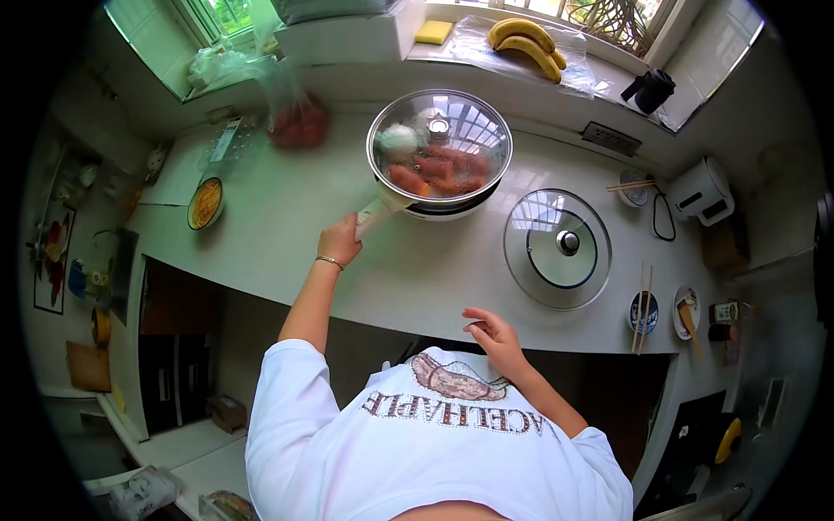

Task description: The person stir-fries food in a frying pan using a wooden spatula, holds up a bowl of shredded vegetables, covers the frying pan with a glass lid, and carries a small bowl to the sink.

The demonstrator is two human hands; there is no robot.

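My left hand (340, 240) is wrapped round the pale handle (373, 217) of a frying pan at the back middle of the counter. A clear glass lid (476, 130) with a metal rim and knob covers the pan. Through the fogged glass show reddish-brown pieces of food (443, 169) and a round white one I cannot name. At the counter's front edge my right hand (493, 337) is held with its fingers apart and nothing in them. To its right, a second glass lid (543, 286) lies over a dark-rimmed round dish or bowl (556, 260).
On the left stand a bowl of yellow food (206, 204) and a bag of red items (300, 122). Chopsticks (645, 300) rest across a blue bowl (638, 317), beside a plate with a wooden spatula (687, 317). A white kettle (702, 193) is at right; bananas (526, 43) lie on the sill.
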